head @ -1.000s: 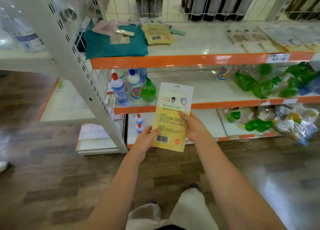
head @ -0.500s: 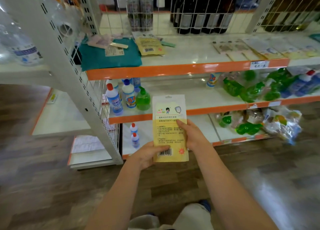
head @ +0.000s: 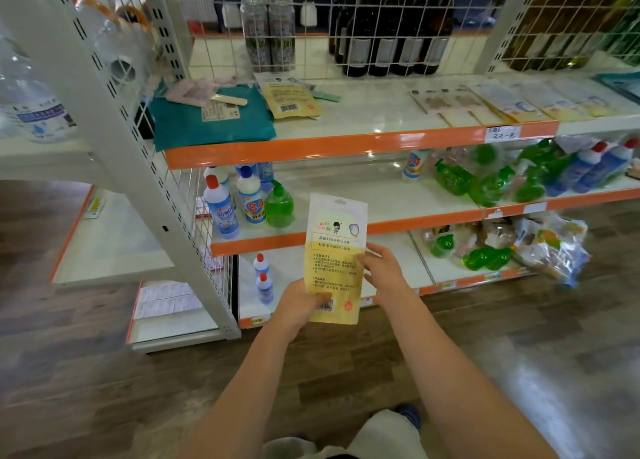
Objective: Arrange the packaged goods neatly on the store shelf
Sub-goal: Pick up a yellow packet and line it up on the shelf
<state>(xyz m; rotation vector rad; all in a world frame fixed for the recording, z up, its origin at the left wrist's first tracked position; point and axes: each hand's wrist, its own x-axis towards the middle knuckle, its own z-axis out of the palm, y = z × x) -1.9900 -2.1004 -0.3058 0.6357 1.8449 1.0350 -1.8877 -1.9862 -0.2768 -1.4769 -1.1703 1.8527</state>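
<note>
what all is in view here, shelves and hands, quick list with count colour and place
yellow packet: one, yellow and white, held upright in front of the shelves
second yellow packet: one, lying flat on the top shelf
teal pack: one, top shelf, left end
flat packs: several, pale, top shelf at right
dark bottles: a row, behind the wire grid
cleaner bottles: several, white and blue, middle shelf at left
green bottles: count unclear, middle shelf at right
small bottles: two, red caps, bottom shelf
left hand: grips the packet's lower edge
right hand: holds its right side
</note>
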